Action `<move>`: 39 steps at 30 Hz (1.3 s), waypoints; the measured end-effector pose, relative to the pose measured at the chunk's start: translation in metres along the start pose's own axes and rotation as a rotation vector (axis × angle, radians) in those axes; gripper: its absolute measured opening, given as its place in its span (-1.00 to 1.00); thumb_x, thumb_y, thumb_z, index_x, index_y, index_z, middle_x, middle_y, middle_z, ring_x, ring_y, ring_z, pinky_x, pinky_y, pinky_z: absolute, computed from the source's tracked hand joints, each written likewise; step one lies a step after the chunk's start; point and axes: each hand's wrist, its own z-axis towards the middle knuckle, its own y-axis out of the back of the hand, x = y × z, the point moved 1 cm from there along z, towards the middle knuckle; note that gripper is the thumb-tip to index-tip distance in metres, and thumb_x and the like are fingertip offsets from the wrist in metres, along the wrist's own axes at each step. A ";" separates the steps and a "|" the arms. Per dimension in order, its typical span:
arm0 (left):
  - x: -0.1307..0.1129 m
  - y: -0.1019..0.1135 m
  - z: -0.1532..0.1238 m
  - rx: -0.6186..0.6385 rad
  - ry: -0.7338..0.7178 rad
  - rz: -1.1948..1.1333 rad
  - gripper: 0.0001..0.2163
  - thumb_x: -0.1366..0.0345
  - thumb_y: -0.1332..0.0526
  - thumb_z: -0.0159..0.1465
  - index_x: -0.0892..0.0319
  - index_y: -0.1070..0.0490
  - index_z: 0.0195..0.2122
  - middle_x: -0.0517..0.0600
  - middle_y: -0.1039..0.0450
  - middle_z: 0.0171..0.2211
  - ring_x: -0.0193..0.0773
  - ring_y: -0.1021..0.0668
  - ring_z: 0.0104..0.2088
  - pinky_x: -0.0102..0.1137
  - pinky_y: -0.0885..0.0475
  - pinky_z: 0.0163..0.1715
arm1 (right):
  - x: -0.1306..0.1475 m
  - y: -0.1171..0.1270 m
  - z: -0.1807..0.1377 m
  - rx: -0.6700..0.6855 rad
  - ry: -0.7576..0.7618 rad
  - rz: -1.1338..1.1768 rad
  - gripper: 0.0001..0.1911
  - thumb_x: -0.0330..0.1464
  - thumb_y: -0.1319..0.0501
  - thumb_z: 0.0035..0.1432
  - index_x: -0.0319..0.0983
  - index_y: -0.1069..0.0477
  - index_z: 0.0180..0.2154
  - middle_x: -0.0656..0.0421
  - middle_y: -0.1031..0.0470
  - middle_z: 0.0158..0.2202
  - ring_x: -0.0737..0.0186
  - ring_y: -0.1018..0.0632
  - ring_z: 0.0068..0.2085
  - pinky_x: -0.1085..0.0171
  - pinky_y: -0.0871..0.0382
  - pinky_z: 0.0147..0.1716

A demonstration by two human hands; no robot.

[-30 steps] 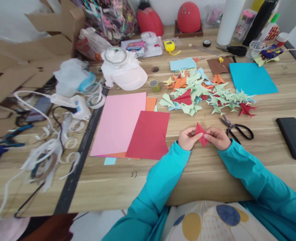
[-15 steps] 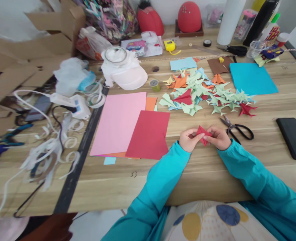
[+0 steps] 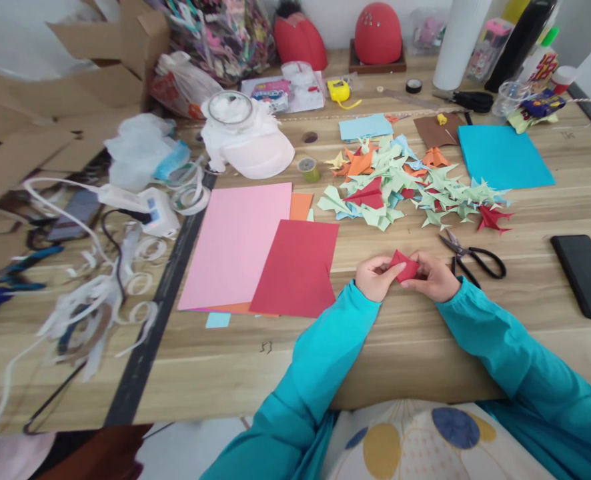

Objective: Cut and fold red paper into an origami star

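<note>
A small piece of folded red paper (image 3: 404, 265) is held just above the table between my two hands. My left hand (image 3: 374, 278) pinches its left side, thumb on top. On the right side, my right hand (image 3: 434, 275) grips it between thumb and fingers. Black-handled scissors (image 3: 468, 255) lie spread beside my right hand. Beyond my hands is a heap of folded paper figures (image 3: 385, 170), mostly pale green with some orange, red and blue. Red paper sheets (image 3: 298, 267) and pink paper (image 3: 240, 240) lie to the left.
A black phone (image 3: 585, 275) lies at the right. Blue paper (image 3: 505, 157) sits at the back right. A white cap (image 3: 263, 150) and a small round container (image 3: 308, 169) stand behind the sheets. Cables and white strips (image 3: 83, 313) clutter the left, near a cardboard box (image 3: 110, 87).
The red paper has turned and its flaps lie differently between my fingers. My right thumb has moved down to its lower right edge. Both hands stay in nearly the same place.
</note>
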 end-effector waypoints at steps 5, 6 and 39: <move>0.000 0.001 0.002 -0.003 0.017 0.000 -0.83 0.29 -0.35 -0.14 0.27 -0.48 -0.55 -0.03 -0.46 -0.60 -0.40 -0.41 -0.58 -0.48 -0.34 -0.56 | -0.001 0.000 0.000 -0.029 0.023 0.060 -0.59 -0.27 -0.40 -0.30 -0.23 -0.23 -0.44 0.28 -0.37 -0.56 0.37 -0.43 -0.53 0.36 -0.32 -0.54; 0.000 0.000 0.002 0.007 0.024 -0.007 -0.82 0.30 -0.37 -0.17 0.27 -0.48 -0.54 -0.04 -0.46 -0.60 -0.41 -0.41 -0.58 -0.48 -0.34 -0.55 | -0.001 0.000 0.000 -0.032 0.029 0.088 -0.59 -0.27 -0.41 -0.30 -0.23 -0.23 -0.44 0.27 -0.39 -0.54 0.36 -0.44 -0.52 0.36 -0.34 -0.53; -0.004 0.004 0.000 0.123 -0.263 0.066 -0.85 0.28 -0.26 0.05 0.17 -0.53 -0.36 0.06 -0.48 -0.31 -0.26 -0.50 -0.29 -0.37 -0.43 -0.26 | 0.006 0.000 0.001 -0.075 -0.016 0.230 -0.59 -0.28 -0.42 -0.35 -0.24 -0.27 -0.46 0.25 -0.45 -0.54 0.36 -0.47 -0.52 0.32 -0.40 -0.48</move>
